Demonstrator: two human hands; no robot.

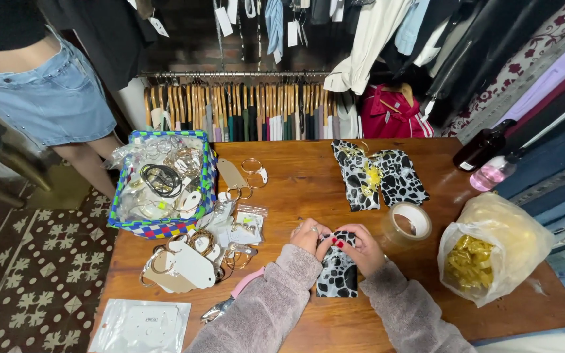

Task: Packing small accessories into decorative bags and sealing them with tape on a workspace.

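Note:
My left hand and my right hand meet at the top of a small black-and-white spotted fabric pouch that lies on the wooden table. Both hands pinch the pouch's upper edge, fingers closed on it. Two more spotted pouches with gold ribbon lie further back on the table. Both my arms wear fuzzy grey-pink sleeves.
A roll of clear tape sits just right of my hands. A plastic bag of gold ribbons is at the right; two bottles stand behind it. A woven basket of bangles, loose hoop earrings on cards and pliers lie left. Another person stands at far left.

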